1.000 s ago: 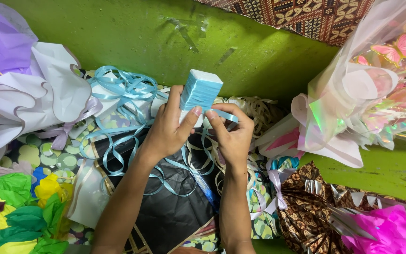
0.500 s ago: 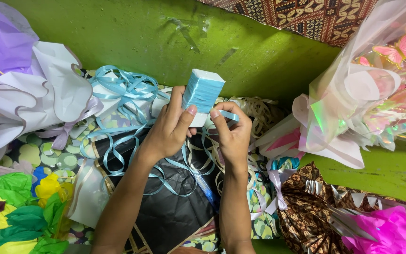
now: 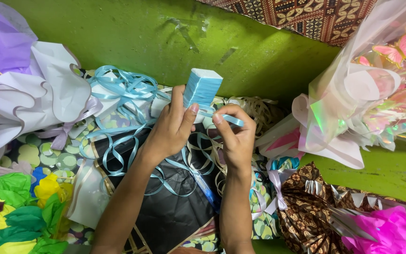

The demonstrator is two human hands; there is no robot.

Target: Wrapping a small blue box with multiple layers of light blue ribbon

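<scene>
My left hand (image 3: pixel 171 126) grips a light blue ribbon spool (image 3: pixel 202 87) from the side, thumb against its lower edge, holding it upright above the pile. My right hand (image 3: pixel 235 135) pinches the light blue ribbon strand (image 3: pixel 233 121) that comes off the spool, just to its right. Loose coils of the same light blue ribbon (image 3: pixel 118 89) lie tangled below and to the left, over a black wrapping sheet (image 3: pixel 175 214).
A green wall (image 3: pixel 165 33) stands behind. White and purple wrapping paper (image 3: pixel 29 89) lies left, coloured tissue (image 3: pixel 19 216) at bottom left. A clear iridescent bouquet wrap (image 3: pixel 363 94) sits right, with batik-patterned paper (image 3: pixel 313 207) and pink foil (image 3: pixel 386 233) below it.
The spool has tilted slightly more upright and my right hand's fingers have shifted along the ribbon strand; both hands stay in nearly the same place.
</scene>
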